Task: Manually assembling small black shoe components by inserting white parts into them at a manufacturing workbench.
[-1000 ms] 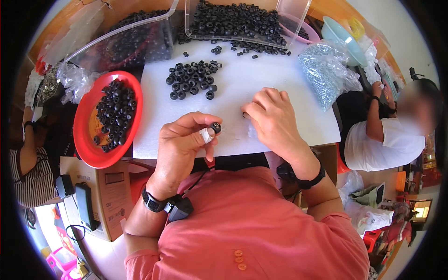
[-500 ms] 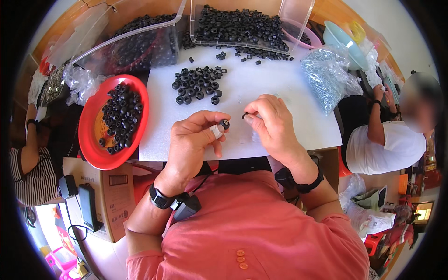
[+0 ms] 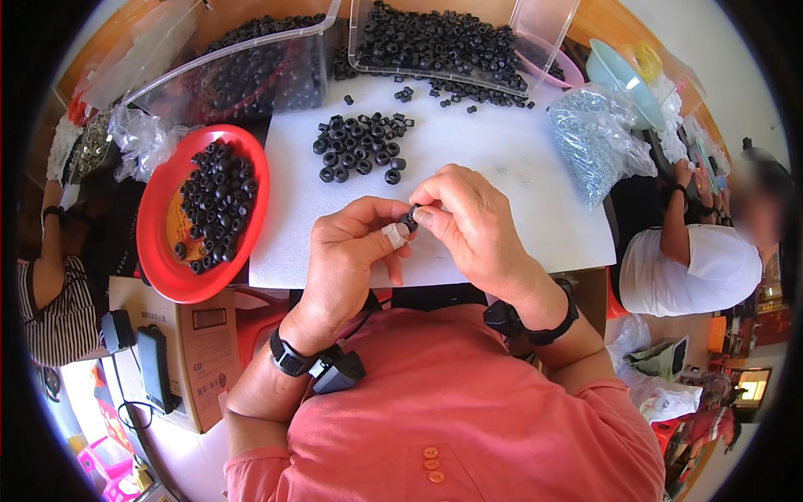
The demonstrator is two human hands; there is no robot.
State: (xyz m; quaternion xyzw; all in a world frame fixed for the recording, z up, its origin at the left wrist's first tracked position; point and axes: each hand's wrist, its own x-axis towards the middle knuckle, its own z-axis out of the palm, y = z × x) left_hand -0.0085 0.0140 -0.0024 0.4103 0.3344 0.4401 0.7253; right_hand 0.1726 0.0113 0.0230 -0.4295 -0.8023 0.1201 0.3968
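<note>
My left hand (image 3: pixel 341 255), with white tape round a finger, pinches a small round black plastic part (image 3: pixel 407 222) above the white foam sheet (image 3: pixel 535 238). Thumb and forefinger of my right hand (image 3: pixel 478 230) are closed at the top of that part. The tiny dark piece they held is now mostly hidden by the fingertips, so I cannot tell how it sits against the part. Beyond my hands lies a loose pile of similar black parts (image 3: pixel 360 144). More of them fill one side of a red oval tray (image 3: pixel 155 261) on my left.
Two clear bins, one at the back left (image 3: pixel 301 88) and one at the back centre (image 3: pixel 435 71), hold many black parts, some spilling out. At the right lie a bag of small bluish pieces (image 3: pixel 585 142) and a light-blue bowl (image 3: pixel 615 79). People sit at both sides.
My right hand has moved left, bringing its small dark piece from apart to the black part in my left hand. My left hand stays nearly in place.
</note>
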